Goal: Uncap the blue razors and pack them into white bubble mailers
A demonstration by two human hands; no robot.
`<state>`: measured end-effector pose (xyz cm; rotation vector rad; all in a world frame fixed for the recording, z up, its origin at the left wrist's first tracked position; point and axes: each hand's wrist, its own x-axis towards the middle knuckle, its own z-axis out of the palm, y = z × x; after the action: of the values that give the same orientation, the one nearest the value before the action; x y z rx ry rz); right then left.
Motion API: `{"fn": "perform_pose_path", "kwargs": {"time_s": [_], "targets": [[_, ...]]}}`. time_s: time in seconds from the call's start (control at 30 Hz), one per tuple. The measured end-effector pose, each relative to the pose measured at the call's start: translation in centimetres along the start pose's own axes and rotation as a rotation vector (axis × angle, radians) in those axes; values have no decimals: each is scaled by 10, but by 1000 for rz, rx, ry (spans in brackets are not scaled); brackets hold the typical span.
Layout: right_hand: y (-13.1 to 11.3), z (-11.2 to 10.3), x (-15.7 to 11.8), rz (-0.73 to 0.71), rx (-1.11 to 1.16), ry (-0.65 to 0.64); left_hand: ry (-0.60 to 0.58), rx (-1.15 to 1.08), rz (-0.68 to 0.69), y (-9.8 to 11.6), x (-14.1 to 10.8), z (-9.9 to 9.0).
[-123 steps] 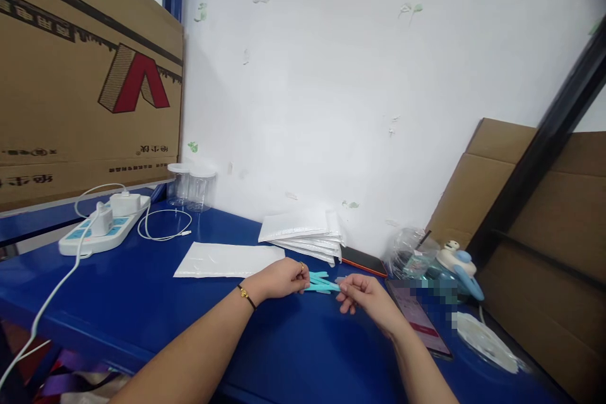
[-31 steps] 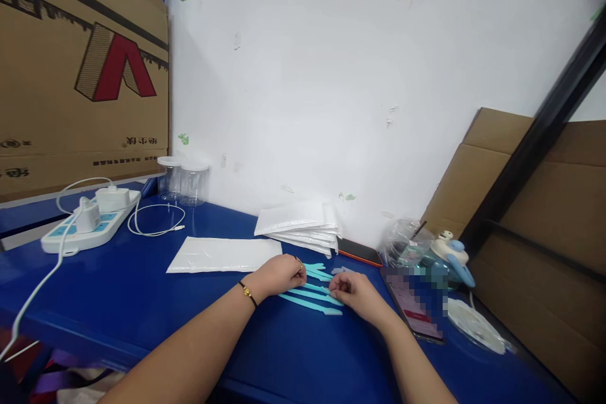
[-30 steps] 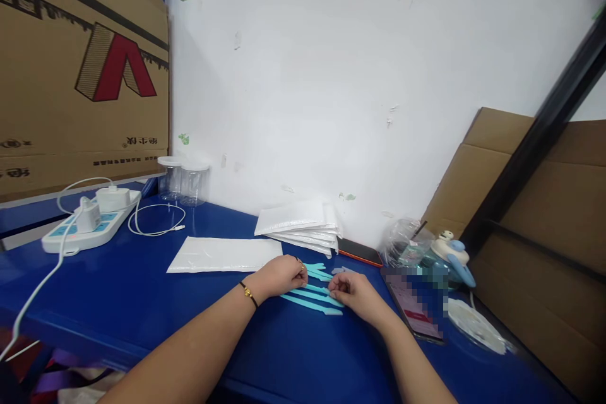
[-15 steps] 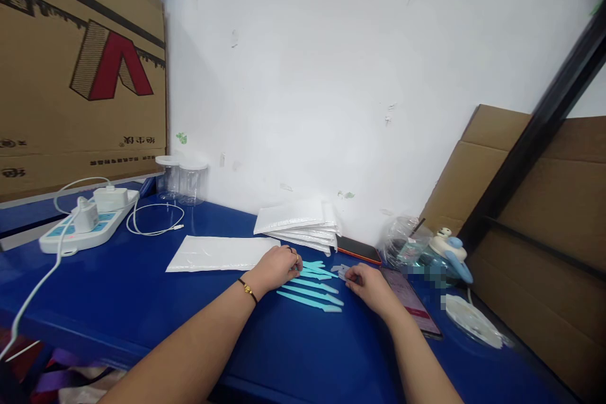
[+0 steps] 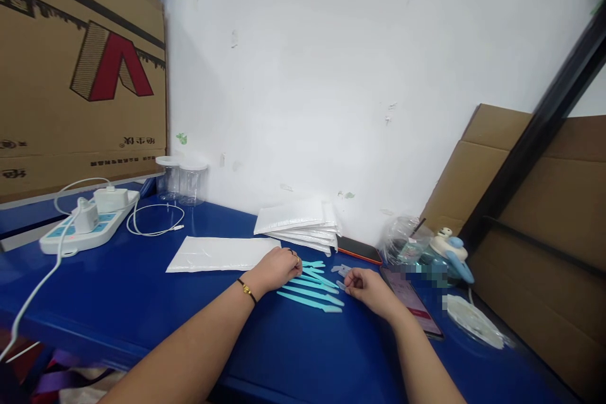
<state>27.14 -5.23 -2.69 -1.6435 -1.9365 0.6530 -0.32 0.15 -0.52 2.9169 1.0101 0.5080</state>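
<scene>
Several turquoise eyebrow razors (image 5: 310, 301) lie fanned out on the blue table, their handles pointing left. My left hand (image 5: 277, 267) is closed over the left ends of the upper razors, with one razor between its fingers and its tip toward the right. To the right, my right hand (image 5: 364, 286) pinches a small translucent blade cap (image 5: 341, 285) near that razor's tip. More loose translucent caps (image 5: 339, 269) lie just beyond my right fingertips. My left fingertips are partly hidden.
A white padded envelope (image 5: 218, 254) lies left of my hands, and a stack of such envelopes (image 5: 296, 224) is behind. A phone (image 5: 360, 250) lies beside the stack; another phone (image 5: 411, 303) is by my right wrist. At left are a power strip (image 5: 71, 238) and clear jars (image 5: 192, 184).
My right hand has come slightly nearer and away from the loose caps, a cap in its fingertips. The razor at my left hand now slants down toward the right.
</scene>
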Motion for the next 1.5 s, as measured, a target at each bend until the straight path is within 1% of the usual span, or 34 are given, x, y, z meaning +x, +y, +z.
{"fn": "perform_pose_path", "kwargs": {"time_s": [0.17, 0.3, 0.43, 0.63, 0.73, 0.77, 0.83, 0.9, 0.93, 0.97, 1.07, 1.13, 1.2, 1.27, 1.33, 1.37, 1.43, 1.5], "targets": [[-10, -4, -5, -4, -14, -28, -21, -23, -2, 1, -1, -2], [-13, -7, -9, -9, -15, -47, -28, -61, 31, 1, -1, -2], [-19, -3, -9, -31, 3, -58, -15, -74, 37, 1, 0, 0], [-30, 1, -9, -82, 25, -90, -59, -167, 60, 7, -1, 1], [-31, 0, -10, -92, 12, -112, -79, -226, 67, 9, -1, 2], [-31, 0, -10, -95, -2, -101, -77, -238, 60, 8, -1, 3], [-31, 1, -8, -107, -51, -5, -53, -245, 14, 6, -1, 3], [-31, 4, -5, -132, -110, 112, -15, -237, -78, 4, -1, 1], [-32, 8, -2, -141, -135, 146, 6, -233, -135, 2, -1, -1], [-32, 11, 1, -142, -151, 156, 27, -231, -194, 1, -1, -3], [-32, 23, 10, -99, -166, 126, 85, -257, -361, -2, -1, -11], [-30, 27, 15, -67, -155, 121, 95, -328, -435, -2, -2, -15], [-27, 28, 17, -56, -135, 114, 50, -465, -453, -2, -3, -16], [-25, 26, 17, -53, -107, 114, -44, -632, -433, 0, -3, -16], [-27, 23, 14, -53, -78, 130, -125, -768, -417, 5, -2, -13], [-31, 22, 12, -54, -51, 144, -139, -817, -423, 8, -1, -10], [-41, 24, 9, -60, 64, 181, -107, -907, -448, 16, 3, -5], [-54, 28, 8, -80, 219, 197, -25, -1006, -447, 25, 8, 1]]}}
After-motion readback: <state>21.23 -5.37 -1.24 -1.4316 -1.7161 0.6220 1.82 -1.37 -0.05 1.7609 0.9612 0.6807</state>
